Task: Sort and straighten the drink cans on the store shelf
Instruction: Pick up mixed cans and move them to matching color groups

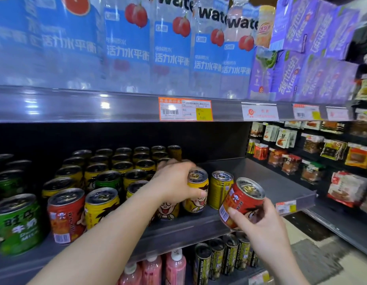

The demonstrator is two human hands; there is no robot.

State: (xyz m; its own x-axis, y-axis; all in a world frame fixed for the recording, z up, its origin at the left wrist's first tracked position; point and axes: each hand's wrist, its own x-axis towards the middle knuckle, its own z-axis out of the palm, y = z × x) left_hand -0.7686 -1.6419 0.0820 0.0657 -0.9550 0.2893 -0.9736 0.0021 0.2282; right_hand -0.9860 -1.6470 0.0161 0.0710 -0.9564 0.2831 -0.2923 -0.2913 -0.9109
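While the mixed block of green, red and yellow cans fills the left and middle of the shelf [260,177], the coming move turns on the red can [243,200] held off the shelf's front edge, toward its right end. At the far left front stands a green can [18,221], next a red shelf can [66,212], then a yellow front can [101,204], all upright. The left hand [176,179] reaches in over the front edge, fingers curled round a yellow cartoon can [197,190] standing upright near the front; just beside it to the right stands a yellow-green can [220,188]. The right hand [258,221] grips the red can from below, its long axis tilted, top leaning up and right, apart from the shelf. This hand is plainly the nearer one to the bare shelf floor right of the yellow-green can, which I judge offers open room; the shelf's right end and front lip bound it.
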